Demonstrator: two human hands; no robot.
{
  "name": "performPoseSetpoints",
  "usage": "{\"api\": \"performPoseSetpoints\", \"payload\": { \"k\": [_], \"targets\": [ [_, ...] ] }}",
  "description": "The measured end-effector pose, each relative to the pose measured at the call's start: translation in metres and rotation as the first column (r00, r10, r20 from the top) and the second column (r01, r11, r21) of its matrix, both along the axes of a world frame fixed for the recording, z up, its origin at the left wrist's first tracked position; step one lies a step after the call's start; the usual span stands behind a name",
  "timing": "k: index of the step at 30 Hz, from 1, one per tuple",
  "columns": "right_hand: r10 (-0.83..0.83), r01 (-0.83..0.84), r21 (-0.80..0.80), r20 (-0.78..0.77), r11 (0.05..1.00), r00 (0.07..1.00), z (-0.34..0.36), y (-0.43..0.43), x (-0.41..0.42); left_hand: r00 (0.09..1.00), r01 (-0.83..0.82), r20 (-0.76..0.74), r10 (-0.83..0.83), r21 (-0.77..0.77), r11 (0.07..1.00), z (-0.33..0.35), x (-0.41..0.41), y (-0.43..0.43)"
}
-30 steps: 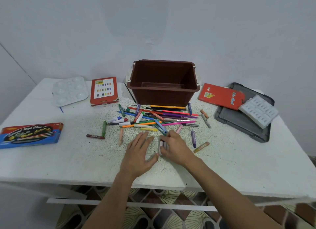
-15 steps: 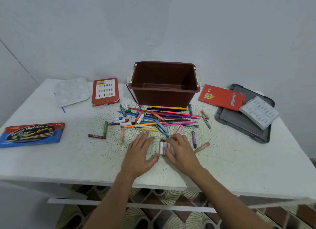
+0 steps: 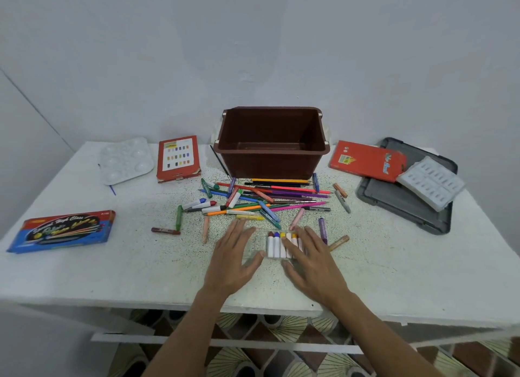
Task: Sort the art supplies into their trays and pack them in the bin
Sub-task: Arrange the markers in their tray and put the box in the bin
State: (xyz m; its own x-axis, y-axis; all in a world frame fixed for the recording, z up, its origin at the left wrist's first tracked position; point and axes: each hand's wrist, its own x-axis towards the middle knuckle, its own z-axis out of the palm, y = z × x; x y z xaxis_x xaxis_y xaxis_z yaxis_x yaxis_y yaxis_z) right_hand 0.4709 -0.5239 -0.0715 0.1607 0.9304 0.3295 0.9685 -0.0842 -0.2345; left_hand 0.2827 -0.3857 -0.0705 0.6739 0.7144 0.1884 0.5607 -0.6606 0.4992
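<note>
- Nearest, the left hand (image 3: 235, 260) lies flat on the left part of a clear plastic tray (image 3: 254, 245), fingers spread and gripping nothing, only pressing down.
- The right hand (image 3: 312, 260) lies open over the tray's right end, fingers (image 3: 289, 247) resting on a row of crayons (image 3: 277, 244) laid side by side in it; it closes on nothing.
- The tray looks thin, light and flexible, probably slippery on the table (image 3: 394, 264); I would lift it by both short ends and keep it level, since the crayons sit loose and could roll out.
- Just beyond, loose crayons lie scattered: a purple crayon (image 3: 323, 230) and a tan crayon (image 3: 339, 242) to the right, a maroon crayon (image 3: 165, 230) to the left. They are stiff but can snap, so pinch them mid-length.
- Farther, a heap of markers and coloured pencils (image 3: 267, 198) lies before the bin.
- At the far middle stands the brown bin (image 3: 271, 157), empty as far as can be seen.
- Far right, a white moulded tray (image 3: 430, 182) rests on a grey lid (image 3: 405, 205).
</note>
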Motion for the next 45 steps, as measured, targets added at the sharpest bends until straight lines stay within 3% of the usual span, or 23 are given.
{"api": "performPoseSetpoints", "payload": {
  "k": [3,7,9,12,14,19,25,29,34,41,45],
  "targets": [
    [-0.007,0.007,-0.017,0.005,1.0,1.0,0.0,0.0,0.0,0.991,-0.089,0.099,0.086,0.021,0.996,-0.001,0.001,0.003],
    [-0.017,0.018,-0.052,0.004,0.999,1.0,-0.001,0.0,0.0,0.951,-0.254,0.238,0.196,0.244,0.936,0.014,0.009,0.021],
    [-0.021,0.02,-0.078,-0.008,0.997,1.0,0.0,0.0,0.0,0.947,-0.281,0.229,0.224,0.262,0.923,0.026,0.019,0.035],
    [-0.025,0.024,-0.111,-0.014,0.994,1.0,0.001,0.0,-0.001,0.959,-0.276,0.125,0.254,0.222,0.935,0.045,0.034,0.058],
    [-0.022,0.02,-0.114,-0.016,0.993,1.0,0.002,0.0,-0.002,0.958,-0.272,-0.031,0.286,0.228,0.935,0.054,0.045,0.071],
    [-0.022,0.02,-0.104,-0.013,0.994,1.0,0.004,0.0,-0.002,0.859,-0.218,-0.382,0.341,0.331,0.918,0.063,0.063,0.09],
    [-0.033,0.032,-0.105,-0.009,0.994,0.999,0.003,0.001,-0.001,0.8,-0.195,-0.48,0.359,0.358,0.913,0.066,0.072,0.091],
    [-0.034,0.031,-0.103,-0.02,0.994,0.999,0.003,0.001,-0.001,0.837,-0.234,-0.411,0.361,0.327,0.915,0.063,0.071,0.093],
    [-0.036,0.032,-0.127,-0.032,0.991,0.999,0.002,0.002,0.0,0.917,-0.386,-0.078,0.392,0.084,0.919,0.064,0.07,0.088],
    [-0.036,0.033,-0.131,-0.019,0.991,0.999,0.003,0.002,0.0,0.915,-0.282,0.213,0.343,-0.273,0.92,0.059,0.054,0.047],
    [-0.033,0.029,-0.123,-0.029,0.992,0.999,0.003,0.002,0.0,0.94,-0.147,0.248,0.235,-0.328,0.933,0.051,0.041,0.026]
  ]
}}
